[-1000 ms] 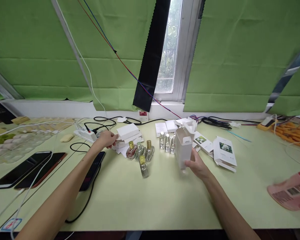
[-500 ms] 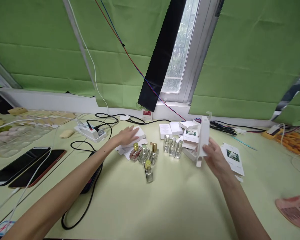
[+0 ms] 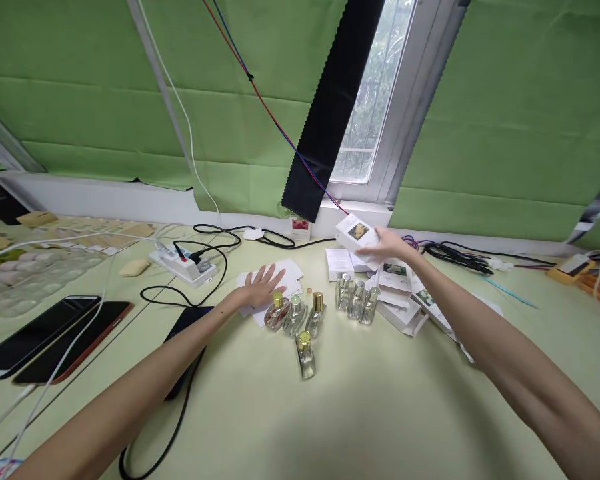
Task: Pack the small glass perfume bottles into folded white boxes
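My left hand (image 3: 261,289) lies with fingers spread over several white paper pieces (image 3: 291,272) on the table. Just in front of it stand glass perfume bottles with gold or pale caps, one reddish bottle (image 3: 277,313) among them. Another gold-capped bottle (image 3: 306,357) stands nearer to me. Raised at the back, my right hand (image 3: 387,245) grips a white box (image 3: 354,231) with a yellow flower picture. Below that hand are three small clear bottles (image 3: 357,300) with silvery caps, beside a heap of white boxes (image 3: 395,280), some opened out.
A white power strip (image 3: 184,265) with black cables stands left of the papers. Two phones (image 3: 35,333) lie at the left, near an egg tray (image 3: 40,287). A small box with a red picture (image 3: 300,228) leans at the back wall. Cables run along the wall.
My right hand has moved left and back, and now holds the box with the yellow flower instead of a tall white one. My left hand now lies flat on the papers.
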Demonstrator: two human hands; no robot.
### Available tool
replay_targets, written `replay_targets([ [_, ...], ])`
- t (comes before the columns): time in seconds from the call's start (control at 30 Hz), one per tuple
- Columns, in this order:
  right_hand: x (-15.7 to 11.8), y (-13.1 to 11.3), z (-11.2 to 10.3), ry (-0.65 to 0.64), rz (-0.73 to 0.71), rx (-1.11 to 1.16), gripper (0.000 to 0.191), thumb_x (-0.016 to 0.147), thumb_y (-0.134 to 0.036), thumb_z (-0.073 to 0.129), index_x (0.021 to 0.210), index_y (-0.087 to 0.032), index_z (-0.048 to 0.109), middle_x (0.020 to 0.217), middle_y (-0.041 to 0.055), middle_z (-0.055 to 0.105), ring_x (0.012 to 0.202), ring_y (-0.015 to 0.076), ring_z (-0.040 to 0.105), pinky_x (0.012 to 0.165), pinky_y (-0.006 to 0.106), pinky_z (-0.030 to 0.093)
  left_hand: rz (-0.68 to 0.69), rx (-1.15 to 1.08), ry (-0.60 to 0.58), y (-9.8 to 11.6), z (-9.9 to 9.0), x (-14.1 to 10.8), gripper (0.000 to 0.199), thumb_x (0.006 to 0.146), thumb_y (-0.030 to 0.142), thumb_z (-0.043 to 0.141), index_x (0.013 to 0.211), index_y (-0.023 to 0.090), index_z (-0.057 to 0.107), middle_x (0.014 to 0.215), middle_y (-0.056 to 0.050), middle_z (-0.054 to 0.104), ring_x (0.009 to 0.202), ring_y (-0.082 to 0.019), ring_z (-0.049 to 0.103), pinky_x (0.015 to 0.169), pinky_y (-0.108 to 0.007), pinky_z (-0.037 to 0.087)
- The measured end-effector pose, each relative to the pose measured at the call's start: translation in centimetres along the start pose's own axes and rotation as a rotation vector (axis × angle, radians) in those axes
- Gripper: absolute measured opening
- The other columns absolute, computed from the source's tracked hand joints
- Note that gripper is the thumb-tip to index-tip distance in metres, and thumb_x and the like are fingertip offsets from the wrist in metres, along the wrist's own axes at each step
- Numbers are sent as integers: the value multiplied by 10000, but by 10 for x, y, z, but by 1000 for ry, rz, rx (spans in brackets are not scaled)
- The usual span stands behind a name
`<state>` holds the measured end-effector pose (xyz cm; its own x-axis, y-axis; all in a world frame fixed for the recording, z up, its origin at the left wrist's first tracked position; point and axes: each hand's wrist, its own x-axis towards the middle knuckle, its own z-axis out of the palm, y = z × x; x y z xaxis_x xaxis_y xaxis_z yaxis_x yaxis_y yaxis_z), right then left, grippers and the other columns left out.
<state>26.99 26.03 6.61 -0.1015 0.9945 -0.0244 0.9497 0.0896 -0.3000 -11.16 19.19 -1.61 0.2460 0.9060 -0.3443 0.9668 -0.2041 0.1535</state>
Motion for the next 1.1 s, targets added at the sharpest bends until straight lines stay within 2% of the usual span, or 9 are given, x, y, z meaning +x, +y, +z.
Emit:
replay_targets([
  [0.1,19,-11,23,-125,-60,-99,776,704,-672,753,1276,-185,557,1250,157,682,1127,348,639,918,399,503,36,-2,-18,-4,-2,4,742,982,638,233,1615,308,31,1672,-51,-99,1544,-343,-89,1205,-636,33],
  [0.27,30,-34,54,-264,-160,-222,791,751,-724,677,1345,-215,557,1319,147,658,1212,369,600,1040,467,422,107,8,1,-3,-5,18,749,977,656,185,1614,300,15,1672,-45,-112,1545,-326,-122,1204,-628,-21],
  [0.47,27,-48,74,-246,-180,-372,834,766,-701,686,1408,-193,524,1251,218,656,1230,420,554,1043,540,379,140,14,48,6,-10,46,764,965,670,177,1619,292,62,1682,-25,-68,1556,-312,-90,1218,-601,-28],
  [0.67,8,-52,62,-79,-225,-371,723,799,-681,681,1294,-157,624,1291,236,570,1239,382,505,1024,464,395,182,31,66,2,-13,59,783,949,701,165,1619,304,85,1685,-15,-44,1558,-309,-80,1226,-589,-13],
  [0.83,-36,-31,22,117,-253,-300,648,950,-649,477,1462,-251,467,1417,177,473,1309,318,449,1084,434,349,198,17,133,-2,-13,62,839,927,724,220,1621,256,158,1689,-35,45,1562,-328,-11,1238,-581,37],
  [0.87,-49,-19,12,177,-225,-268,623,959,-624,478,1457,-249,475,1405,178,488,1298,330,463,1081,448,359,207,13,148,-3,-13,63,852,923,721,236,1620,235,172,1688,-49,63,1562,-333,7,1239,-581,48],
  [0.93,-78,13,-6,227,-33,-253,666,935,-625,513,1475,-239,451,1400,204,497,1292,384,475,1052,502,394,224,3,168,-4,-12,65,864,918,710,266,1617,207,194,1685,-74,91,1561,-338,30,1239,-581,58],
  [1.03,-122,73,-20,223,420,-241,835,866,-721,525,1522,-232,362,1453,274,439,1310,490,465,993,601,428,245,-17,177,-6,-12,69,860,912,702,298,1611,207,222,1683,-85,115,1562,-336,43,1237,-585,52],
  [1.1,-147,109,-17,155,678,-188,928,807,-787,529,1510,-203,369,1460,320,425,1297,521,486,934,627,466,269,-31,187,-7,-11,73,861,902,711,317,1603,216,250,1681,-87,134,1561,-340,60,1234,-591,61],
])
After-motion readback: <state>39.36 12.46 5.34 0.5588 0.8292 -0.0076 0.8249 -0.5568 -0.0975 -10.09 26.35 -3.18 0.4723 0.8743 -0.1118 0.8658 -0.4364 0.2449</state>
